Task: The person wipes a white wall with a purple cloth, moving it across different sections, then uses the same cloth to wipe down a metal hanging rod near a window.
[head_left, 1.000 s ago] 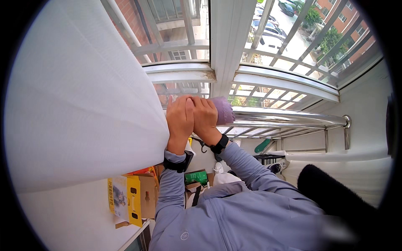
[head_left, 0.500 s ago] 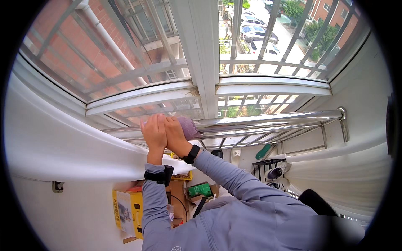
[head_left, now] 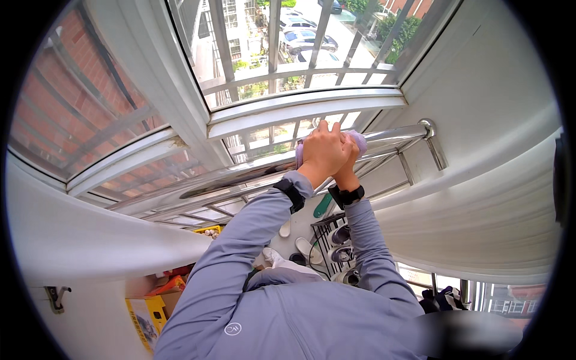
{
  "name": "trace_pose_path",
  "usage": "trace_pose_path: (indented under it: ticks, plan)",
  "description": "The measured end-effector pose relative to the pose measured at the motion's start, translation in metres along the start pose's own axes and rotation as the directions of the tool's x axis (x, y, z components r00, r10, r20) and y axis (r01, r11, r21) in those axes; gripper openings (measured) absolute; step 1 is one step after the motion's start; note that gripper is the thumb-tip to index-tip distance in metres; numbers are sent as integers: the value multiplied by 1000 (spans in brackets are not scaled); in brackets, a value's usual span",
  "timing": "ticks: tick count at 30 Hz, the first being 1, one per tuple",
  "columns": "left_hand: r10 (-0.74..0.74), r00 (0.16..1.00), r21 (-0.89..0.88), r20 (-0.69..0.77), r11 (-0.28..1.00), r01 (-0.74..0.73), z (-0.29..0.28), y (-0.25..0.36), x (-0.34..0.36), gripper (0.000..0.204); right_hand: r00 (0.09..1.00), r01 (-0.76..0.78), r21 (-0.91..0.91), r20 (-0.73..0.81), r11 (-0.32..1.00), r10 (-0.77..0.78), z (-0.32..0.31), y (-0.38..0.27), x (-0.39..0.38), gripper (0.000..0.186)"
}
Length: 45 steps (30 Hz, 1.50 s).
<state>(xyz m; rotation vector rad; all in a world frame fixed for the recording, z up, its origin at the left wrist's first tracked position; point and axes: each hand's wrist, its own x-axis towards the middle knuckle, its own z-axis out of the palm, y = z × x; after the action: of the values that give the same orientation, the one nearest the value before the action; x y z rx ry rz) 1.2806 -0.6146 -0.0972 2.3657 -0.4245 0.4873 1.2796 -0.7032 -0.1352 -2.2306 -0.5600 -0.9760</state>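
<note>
Purple cloth (head_left: pixel 359 143) on steel rail (head_left: pixel 396 134)

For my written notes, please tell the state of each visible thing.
Lavender cloth, over the silver metal rail
Left bare hand, closed on the cloth
Right bare hand, closed on it, partly hidden
Black wire shoe rack, holding dark shoes
White fabric curtain at right, hanging

Lilac cloth (head_left: pixel 359 143), silver rail (head_left: pixel 396 133), grey-blue sleeves (head_left: pixel 231 243).
</note>
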Motion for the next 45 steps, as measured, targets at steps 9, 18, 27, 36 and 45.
trace_pose_path:
  ticks: [9,18,27,36,45]
  plan:
    - [187,982,-93,-10,978,-187,128,96,62,37,976,-181,-112,-143,977,164,-94,128,-5,17]
    - [287,934,-289,212,932,-220,176,136,103,32,974,-226,-307,-101,924,205,-131,199,-18,16]
    - [123,976,-224,181,971,-81,131,72,71,32,1000,-30,-568,-19,822,23,-92,165,8,16]
    - [257,904,-19,342,963,-267,33,-38,11,23,996,0,-414,-78,910,-35,-4,12,10,18]
    - [-59,946,-106,320,990,97,-139,-110,-63,42,1000,22,-262,6,965,-22,76,-139,10,18]
